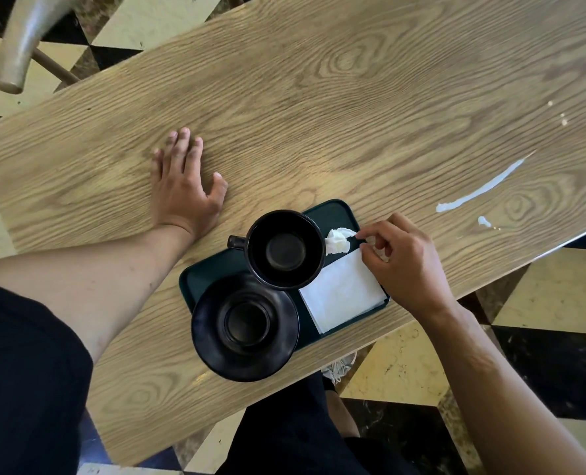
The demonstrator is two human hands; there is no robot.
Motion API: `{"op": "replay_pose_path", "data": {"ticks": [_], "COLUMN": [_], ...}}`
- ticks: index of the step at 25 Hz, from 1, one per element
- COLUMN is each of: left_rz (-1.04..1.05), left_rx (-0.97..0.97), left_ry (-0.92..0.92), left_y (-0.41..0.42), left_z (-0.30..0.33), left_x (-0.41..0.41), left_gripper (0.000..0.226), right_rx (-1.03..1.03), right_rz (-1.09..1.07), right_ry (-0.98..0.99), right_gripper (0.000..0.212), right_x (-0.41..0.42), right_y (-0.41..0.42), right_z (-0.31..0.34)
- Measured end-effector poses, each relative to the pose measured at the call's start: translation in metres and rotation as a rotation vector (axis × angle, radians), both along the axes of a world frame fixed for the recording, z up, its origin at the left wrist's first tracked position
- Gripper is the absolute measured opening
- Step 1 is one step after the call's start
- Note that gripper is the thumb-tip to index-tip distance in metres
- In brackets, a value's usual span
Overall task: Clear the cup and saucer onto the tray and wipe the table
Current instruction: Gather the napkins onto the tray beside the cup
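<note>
A black cup point(285, 250) and a black saucer point(245, 325) sit on a dark green tray point(329, 214) near the table's front edge. The cup is empty and its handle points left. A flat white napkin point(343, 291) lies on the tray's right side, and a crumpled white tissue point(337, 241) rests just behind it beside the cup. My right hand point(404, 262) hovers over the tray's right edge and pinches a corner of the crumpled tissue with thumb and forefinger. Left of the tray, my left hand point(183, 186) lies flat on the wooden table point(319, 97), fingers spread.
A long white spill streak point(483, 186) and small white drops point(564, 120) mark the table at the right. A chair back point(20, 46) stands beyond the table's far left corner. Below is a checkered floor point(558, 296).
</note>
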State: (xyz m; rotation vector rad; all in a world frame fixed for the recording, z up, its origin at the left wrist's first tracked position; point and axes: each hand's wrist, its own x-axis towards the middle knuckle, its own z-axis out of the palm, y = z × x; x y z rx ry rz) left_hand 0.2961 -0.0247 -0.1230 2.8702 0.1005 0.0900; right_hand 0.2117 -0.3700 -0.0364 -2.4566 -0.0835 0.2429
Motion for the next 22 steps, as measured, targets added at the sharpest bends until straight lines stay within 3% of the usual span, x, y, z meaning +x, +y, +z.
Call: {"op": "replay_pose_path", "data": {"ticks": [4, 10, 22], "left_rz": [0.007, 0.013, 0.011], "left_rx": [-0.004, -0.013, -0.011], "left_ry": [-0.005, -0.003, -0.012], "left_y": [0.0, 0.0, 0.0], "left_z": [-0.001, -0.002, -0.003], "left_x": [0.0, 0.0, 0.0], "left_gripper": [0.07, 0.07, 0.07], "right_rx": [-0.014, -0.021, 0.119], "right_rz": [0.005, 0.053, 0.082], "right_ry": [-0.02, -0.028, -0.051], "right_gripper": [0.01, 0.021, 0.01], "right_x": [-0.005, -0.014, -0.021], "right_y": [0.001, -0.004, -0.013], "right_z": [-0.004, -0.012, -0.014]}}
